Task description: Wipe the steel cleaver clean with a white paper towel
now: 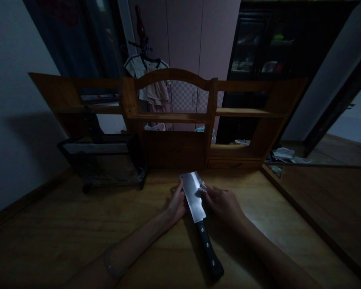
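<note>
Knife [200,223]: in front of the person, over the worktop [162,261], blade [192,192] pointing away, handle [209,249] toward the person. Cannot tell whether the handle end touches the wood.

Left hand [177,204]: grip part-closed around the blade's left side, thumb near the holed corner; fingers mostly hidden behind the metal. Right hand [224,202]: grip pinched nearly closed on a small white wad [202,187], pressed to the blade's right side.

Risks (judged): sharp edge probably faces right; a slip or bunching of the thin wad could cut the right fingertips. Handle unheld, so uneven pressure might twist the knife in the left grip. Dim light makes misjudging the edge likelier.
</note>
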Demonstrator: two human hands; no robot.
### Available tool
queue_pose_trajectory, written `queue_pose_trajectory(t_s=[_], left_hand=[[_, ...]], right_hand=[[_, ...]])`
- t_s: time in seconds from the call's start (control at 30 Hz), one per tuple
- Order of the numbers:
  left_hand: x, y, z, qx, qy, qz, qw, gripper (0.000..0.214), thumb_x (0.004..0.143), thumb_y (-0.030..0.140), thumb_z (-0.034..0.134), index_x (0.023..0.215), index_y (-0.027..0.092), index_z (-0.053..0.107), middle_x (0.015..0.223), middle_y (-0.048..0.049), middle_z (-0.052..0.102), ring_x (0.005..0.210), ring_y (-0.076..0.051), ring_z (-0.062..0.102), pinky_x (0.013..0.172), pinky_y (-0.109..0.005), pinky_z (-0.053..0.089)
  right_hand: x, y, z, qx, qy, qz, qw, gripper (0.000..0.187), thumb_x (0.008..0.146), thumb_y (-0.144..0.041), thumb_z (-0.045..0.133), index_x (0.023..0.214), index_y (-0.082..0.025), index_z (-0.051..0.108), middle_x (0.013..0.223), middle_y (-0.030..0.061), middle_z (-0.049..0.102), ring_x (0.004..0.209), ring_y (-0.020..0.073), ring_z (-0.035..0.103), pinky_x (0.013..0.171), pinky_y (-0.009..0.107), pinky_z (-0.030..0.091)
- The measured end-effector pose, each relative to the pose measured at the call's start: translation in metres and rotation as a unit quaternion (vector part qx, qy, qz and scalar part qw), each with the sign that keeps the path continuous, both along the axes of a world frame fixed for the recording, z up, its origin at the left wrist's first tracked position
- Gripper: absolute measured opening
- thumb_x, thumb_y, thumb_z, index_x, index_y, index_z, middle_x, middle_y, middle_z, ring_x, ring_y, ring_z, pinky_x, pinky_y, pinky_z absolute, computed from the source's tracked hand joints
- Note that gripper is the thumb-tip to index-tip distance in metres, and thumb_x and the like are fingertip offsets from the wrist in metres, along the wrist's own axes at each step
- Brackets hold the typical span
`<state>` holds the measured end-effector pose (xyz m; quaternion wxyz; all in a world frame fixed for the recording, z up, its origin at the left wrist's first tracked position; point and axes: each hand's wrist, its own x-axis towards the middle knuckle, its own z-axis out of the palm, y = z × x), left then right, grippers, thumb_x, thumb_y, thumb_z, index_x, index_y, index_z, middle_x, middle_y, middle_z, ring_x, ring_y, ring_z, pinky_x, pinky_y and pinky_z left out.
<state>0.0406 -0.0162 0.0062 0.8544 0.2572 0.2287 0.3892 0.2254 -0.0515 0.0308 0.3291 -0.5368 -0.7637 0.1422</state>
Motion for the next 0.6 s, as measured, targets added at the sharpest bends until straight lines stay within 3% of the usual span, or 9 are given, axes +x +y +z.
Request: queue_pose_trajectory(t_s=[0.07, 0.13, 0.27, 0.37, 0.47, 0.6], left_hand=[[0.000, 0.001, 0.000, -0.012, 0.015, 0.011, 1.000, 0.069, 0.092, 0.061, 0.039, 0.128, 0.005, 0.056, 0.111, -0.0185, 0.070, 0.097, -0.028, 0.067, 0.094, -0.038, 0.045], [0.000, 0.001, 0.000, -0.018, 0.027, 0.016, 0.999, 0.069, 0.091, 0.061, 0.040, 0.126, 0.004, 0.058, 0.107, -0.0185, 0.071, 0.092, -0.028, 0.069, 0.094, -0.038, 0.046], [0.000, -0.001, 0.001, -0.010, 0.021, 0.010, 1.000, 0.066, 0.093, 0.059, 0.039, 0.121, 0.003, 0.060, 0.105, -0.0184, 0.072, 0.093, -0.028, 0.069, 0.097, -0.040, 0.044], [-0.001, -0.002, 0.004, -0.006, 0.012, 0.002, 1.000, 0.066, 0.093, 0.059, 0.037, 0.121, 0.003, 0.060, 0.107, -0.0201, 0.071, 0.100, -0.032, 0.067, 0.099, -0.044, 0.042], [0.000, -0.003, 0.006, -0.021, 0.012, 0.013, 1.000, 0.065, 0.094, 0.057, 0.037, 0.121, 0.003, 0.060, 0.108, -0.0200, 0.070, 0.103, -0.032, 0.066, 0.100, -0.044, 0.041], [0.001, -0.001, 0.005, -0.036, 0.027, 0.026, 0.999, 0.063, 0.094, 0.056, 0.037, 0.117, 0.003, 0.062, 0.104, -0.0191, 0.072, 0.099, -0.031, 0.067, 0.098, -0.043, 0.043]], right_hand=[[0.005, 0.002, 0.003, -0.032, 0.106, -0.032, 0.993, 0.038, 0.091, -0.047, 0.048, 0.093, -0.020, 0.075, 0.081, 0.0053, 0.075, 0.074, 0.0242, 0.069, 0.064, 0.031, 0.051], [0.012, 0.007, 0.003, -0.071, 0.243, -0.064, 0.965, 0.038, 0.086, -0.049, 0.056, 0.086, -0.016, 0.075, 0.078, 0.0048, 0.074, 0.073, 0.0236, 0.068, 0.059, 0.028, 0.049], [0.030, 0.023, -0.004, -0.181, 0.475, -0.067, 0.859, 0.030, 0.079, -0.042, 0.066, 0.093, -0.016, 0.071, 0.087, 0.0055, 0.074, 0.073, 0.0202, 0.069, 0.061, 0.027, 0.053], [0.037, 0.033, -0.012, -0.238, 0.547, -0.045, 0.801, 0.027, 0.076, -0.033, 0.068, 0.100, -0.020, 0.067, 0.101, 0.0058, 0.073, 0.084, 0.0201, 0.070, 0.072, 0.029, 0.057], [0.037, 0.037, -0.015, -0.236, 0.560, -0.003, 0.794, 0.030, 0.074, -0.024, 0.064, 0.105, -0.022, 0.064, 0.112, 0.0060, 0.070, 0.097, 0.0221, 0.069, 0.086, 0.034, 0.056], [0.033, 0.033, -0.011, -0.225, 0.565, 0.055, 0.792, 0.039, 0.071, -0.016, 0.059, 0.109, -0.023, 0.061, 0.117, 0.0049, 0.068, 0.106, 0.0225, 0.066, 0.092, 0.035, 0.053]])
